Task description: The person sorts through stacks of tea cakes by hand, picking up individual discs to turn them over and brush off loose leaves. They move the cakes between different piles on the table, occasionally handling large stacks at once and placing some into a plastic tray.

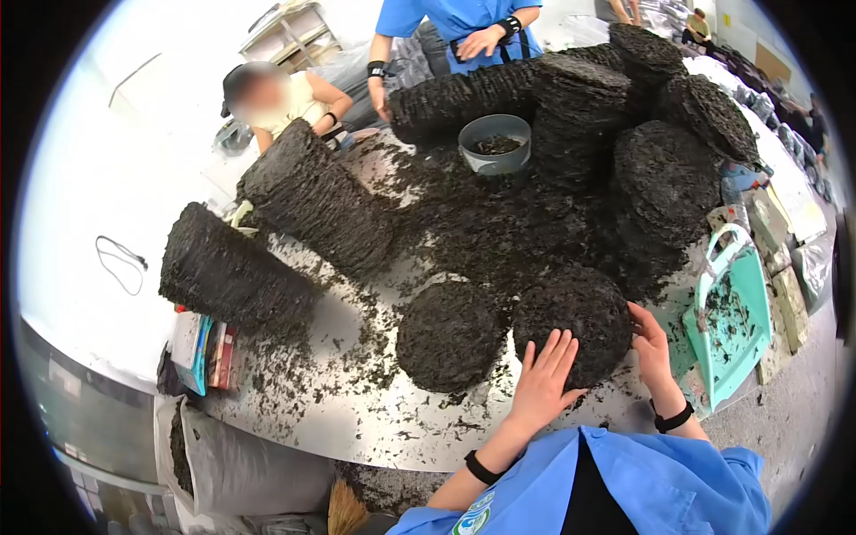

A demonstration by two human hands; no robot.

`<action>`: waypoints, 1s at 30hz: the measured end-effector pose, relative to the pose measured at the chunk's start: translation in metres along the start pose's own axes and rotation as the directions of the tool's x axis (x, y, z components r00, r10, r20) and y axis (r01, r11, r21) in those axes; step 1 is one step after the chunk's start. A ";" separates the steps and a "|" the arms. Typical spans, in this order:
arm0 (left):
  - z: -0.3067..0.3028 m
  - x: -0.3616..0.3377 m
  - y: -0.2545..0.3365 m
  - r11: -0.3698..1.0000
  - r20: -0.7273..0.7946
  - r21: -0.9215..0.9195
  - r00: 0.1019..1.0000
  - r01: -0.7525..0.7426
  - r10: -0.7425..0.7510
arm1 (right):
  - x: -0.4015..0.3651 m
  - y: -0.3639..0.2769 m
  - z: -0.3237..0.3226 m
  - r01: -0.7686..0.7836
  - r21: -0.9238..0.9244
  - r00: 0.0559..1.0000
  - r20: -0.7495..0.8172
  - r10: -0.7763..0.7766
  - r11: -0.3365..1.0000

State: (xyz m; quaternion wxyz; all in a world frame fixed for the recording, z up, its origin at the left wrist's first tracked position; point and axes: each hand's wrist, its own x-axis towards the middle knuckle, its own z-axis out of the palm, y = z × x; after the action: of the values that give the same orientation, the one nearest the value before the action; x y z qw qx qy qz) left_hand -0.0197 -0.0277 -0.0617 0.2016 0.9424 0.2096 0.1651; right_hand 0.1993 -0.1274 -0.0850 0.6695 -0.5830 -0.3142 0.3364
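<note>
A round dark cake (pixel 575 308) that looks like dried seaweed lies on the table at my front. My left hand (pixel 546 379) rests on its near top surface, fingers stretched out and flat. At its right edge is my right hand (pixel 653 343), with the fingers extended along the side and not wrapped around it. Just left of this cake lies a second round dark cake (pixel 450 336), which neither hand touches.
Dark flakes litter the white table (pixel 357 419). Leaning stacks of cakes (pixel 316 201) stand left, others (pixel 664 183) right. A grey bowl (pixel 496 160) holds flakes. A mint-green dustpan (pixel 736 321) sits at right. Two people, one in a blue shirt (pixel 437 18), are across the table.
</note>
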 end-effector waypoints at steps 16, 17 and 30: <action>0.008 0.011 0.015 0.996 -0.001 0.084 1.000 0.018 -0.018 | 0.002 0.004 -0.011 -0.067 -0.039 0.998 0.017 0.068 0.997; 0.012 0.013 0.015 0.996 -0.001 0.087 1.000 0.018 -0.018 | 0.002 0.002 -0.012 -0.069 -0.010 0.997 0.022 0.069 0.998; 0.020 0.018 0.021 0.995 -0.048 0.093 0.998 -0.023 0.027 | -0.002 0.005 -0.011 -0.133 0.064 0.991 0.029 0.131 0.989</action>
State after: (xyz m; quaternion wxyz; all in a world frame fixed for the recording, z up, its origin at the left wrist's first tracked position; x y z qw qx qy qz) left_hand 0.0106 -0.0428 -0.0656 0.1507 0.9489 0.2101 0.1811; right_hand 0.2064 -0.1349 -0.0912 0.6608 -0.5759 -0.2718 0.3973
